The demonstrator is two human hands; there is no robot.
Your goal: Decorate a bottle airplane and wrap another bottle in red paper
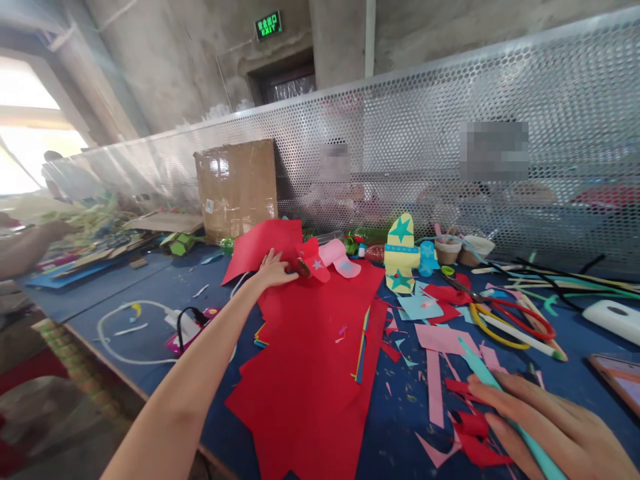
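Note:
My left hand (277, 272) reaches out over a stack of red paper sheets (315, 373), its fingers spread and touching a curled red sheet (260, 247) at the far end. Right beside its thumb sit a red paper piece with a small star (315, 261) and a pink curved paper piece (340, 259). At the lower right, my right hand (555, 420) is closed around a slim teal pen-like tool (480, 363), tip pointing up and left. Below it lie pink paper strips (435, 390) and red paper scraps (473, 433). Whether the tool is a pen or knife is unclear.
Scissors with red and yellow handles (510, 320) lie right of a yellow paper plane with teal stars (401, 257). A cardboard box (237, 190) leans against the perforated metal screen (425, 147). A power strip (193, 330) and a phone (620, 383) rest on the blue table.

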